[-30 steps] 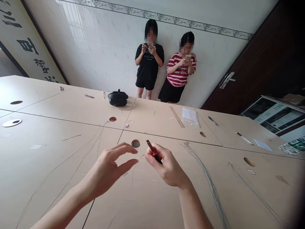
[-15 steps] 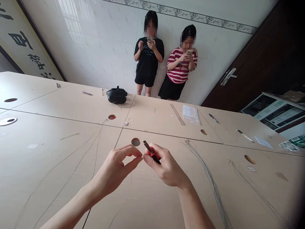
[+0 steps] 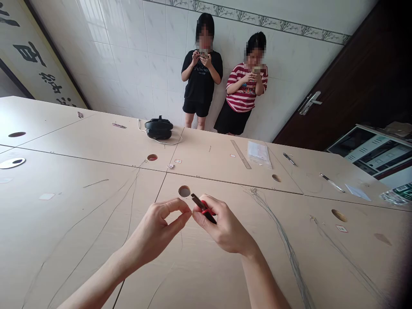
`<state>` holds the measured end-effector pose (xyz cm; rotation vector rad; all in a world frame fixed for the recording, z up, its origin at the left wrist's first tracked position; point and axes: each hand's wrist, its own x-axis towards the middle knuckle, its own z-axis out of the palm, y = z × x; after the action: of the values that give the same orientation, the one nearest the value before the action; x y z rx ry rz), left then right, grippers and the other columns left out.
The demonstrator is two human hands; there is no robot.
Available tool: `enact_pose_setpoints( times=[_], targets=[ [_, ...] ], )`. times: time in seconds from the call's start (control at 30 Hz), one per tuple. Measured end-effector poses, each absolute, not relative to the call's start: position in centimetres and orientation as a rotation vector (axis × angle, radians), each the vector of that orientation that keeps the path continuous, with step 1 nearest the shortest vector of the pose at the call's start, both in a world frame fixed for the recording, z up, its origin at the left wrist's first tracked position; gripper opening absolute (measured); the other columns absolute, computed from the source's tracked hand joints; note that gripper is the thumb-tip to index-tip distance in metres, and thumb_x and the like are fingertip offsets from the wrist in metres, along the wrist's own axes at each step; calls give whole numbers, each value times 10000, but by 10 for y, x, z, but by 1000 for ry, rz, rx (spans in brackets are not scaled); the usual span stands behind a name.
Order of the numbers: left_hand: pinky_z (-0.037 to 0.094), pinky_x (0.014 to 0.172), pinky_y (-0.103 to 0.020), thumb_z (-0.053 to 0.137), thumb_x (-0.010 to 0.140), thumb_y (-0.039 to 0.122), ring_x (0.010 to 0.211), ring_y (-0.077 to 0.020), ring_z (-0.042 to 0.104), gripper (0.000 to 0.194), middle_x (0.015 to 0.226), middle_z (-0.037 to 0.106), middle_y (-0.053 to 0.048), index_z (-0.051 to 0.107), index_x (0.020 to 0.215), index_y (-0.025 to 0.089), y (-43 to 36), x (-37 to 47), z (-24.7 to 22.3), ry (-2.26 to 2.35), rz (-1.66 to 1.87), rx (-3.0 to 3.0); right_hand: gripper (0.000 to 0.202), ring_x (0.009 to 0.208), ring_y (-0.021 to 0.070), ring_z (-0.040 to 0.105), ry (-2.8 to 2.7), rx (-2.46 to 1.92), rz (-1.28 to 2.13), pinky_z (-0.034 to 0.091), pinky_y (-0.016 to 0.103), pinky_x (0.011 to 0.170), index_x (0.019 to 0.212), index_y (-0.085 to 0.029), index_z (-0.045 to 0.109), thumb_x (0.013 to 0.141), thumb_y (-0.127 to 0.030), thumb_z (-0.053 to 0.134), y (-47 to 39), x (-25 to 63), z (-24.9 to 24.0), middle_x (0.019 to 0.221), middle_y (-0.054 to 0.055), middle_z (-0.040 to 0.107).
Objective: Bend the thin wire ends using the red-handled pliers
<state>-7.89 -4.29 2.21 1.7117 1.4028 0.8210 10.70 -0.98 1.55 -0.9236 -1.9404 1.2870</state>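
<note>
My left hand (image 3: 165,221) is closed in a pinch, thumb against forefinger, around the end of a thin cord. Part of this thin cord (image 3: 182,242) hangs below the fingers and trails toward the near edge. In my right hand (image 3: 222,225) is a pair of pliers (image 3: 198,201) with red and black handles, its metal jaws pointing up and left. The right thumb tip meets the left fingertips, and whatever small piece lies between them is mostly hidden. Both hands are above the beige table (image 3: 154,274).
Grey cords lie in a bundle (image 3: 286,240) on the right, with loose thin strands (image 3: 106,219) on the left. Farther back are a black headset (image 3: 159,128), a ruler (image 3: 240,154), a plastic bag (image 3: 259,154) and pens (image 3: 289,159). Two people (image 3: 202,81) stand by the wall.
The pliers have turned slightly in my right hand, their jaws now lower and farther left. My left hand keeps its pinch. One person's raised hand has come to their phone.
</note>
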Motion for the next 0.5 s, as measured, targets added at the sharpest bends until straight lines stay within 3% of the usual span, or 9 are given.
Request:
enact_pose_setpoints(
  times=[0.17,0.23,0.33,0.5],
  targets=[
    [395,534,-237,519,914,388,705,-154,550,222,844,671,-3,662,829,242,-45,-82,21,1423,805,1669,187,668,119,376,-1966,-927,1269,343,247,604,786,-206,463,945,-294,508,-10,107,16,753,-19,427],
    [478,671,-267,548,897,389,838,-189,614,190,925,694,-6,684,877,257,-46,-83,20,1419,808,1631,185,670,119,380,-1963,-931,1256,346,248,610,787,-206,469,944,-295,513,-10,107,17,757,-18,434],
    [488,874,-322,583,885,375,1005,-214,627,157,995,706,-10,690,898,261,-48,-83,17,1375,855,1571,185,670,116,385,-1954,-937,1243,351,245,617,784,-207,468,942,-289,519,-10,107,18,762,-22,438],
    [507,797,-308,573,907,375,911,-196,659,193,911,706,-33,663,850,214,-47,-82,13,1248,931,1445,166,668,114,393,-1949,-921,1251,356,240,617,786,-210,468,937,-254,518,-11,107,19,761,-26,442]
  ],
)
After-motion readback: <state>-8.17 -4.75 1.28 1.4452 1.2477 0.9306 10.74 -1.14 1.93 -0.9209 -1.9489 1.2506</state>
